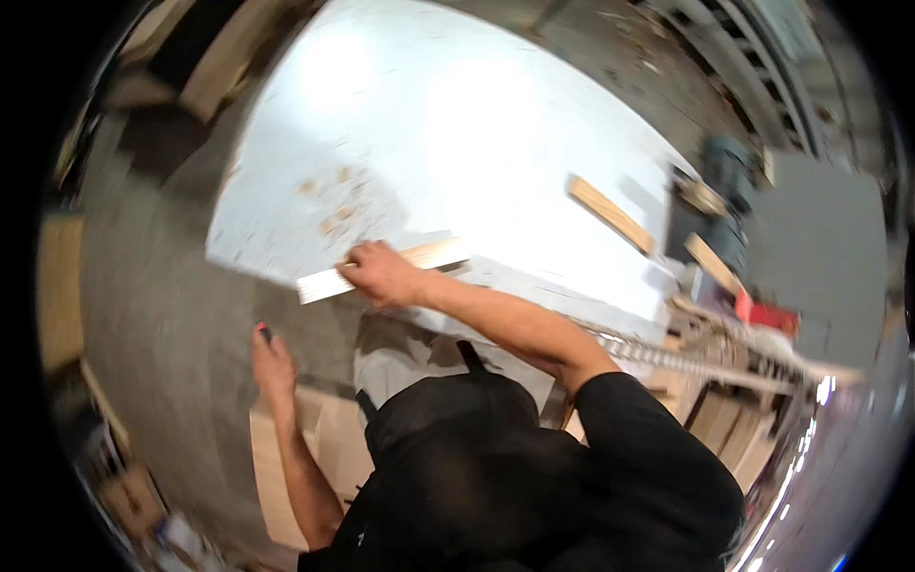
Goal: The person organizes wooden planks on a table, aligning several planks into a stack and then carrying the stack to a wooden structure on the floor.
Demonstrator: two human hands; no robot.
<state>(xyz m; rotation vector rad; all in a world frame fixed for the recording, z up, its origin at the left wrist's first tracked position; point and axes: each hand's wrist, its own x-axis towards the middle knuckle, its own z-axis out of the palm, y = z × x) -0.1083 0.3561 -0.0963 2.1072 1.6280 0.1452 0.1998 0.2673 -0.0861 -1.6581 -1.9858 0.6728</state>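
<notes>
My right hand (pixel 383 275) is closed over a short light wood strip (pixel 440 253) at the near edge of a white-topped table (pixel 457 172). The strip's left end looks pale and ridged, and my fingers cover its middle. Off the table's near left corner, my left hand (pixel 274 367) is closed around a small black tool with a red tip (pixel 263 332). Most of that tool is hidden in the fingers, so its kind cannot be made out. Small wood chips (pixel 340 219) lie on the tabletop just beyond my right hand.
Another wood strip (pixel 610 215) lies on the table's right side. Below my left forearm is a pale wooden board (pixel 272 477). A grey panel (pixel 810 238), a red object (pixel 772 317) and stacked wood (pixel 729 429) stand at the right. Timber pieces (pixel 229 57) fill the far left.
</notes>
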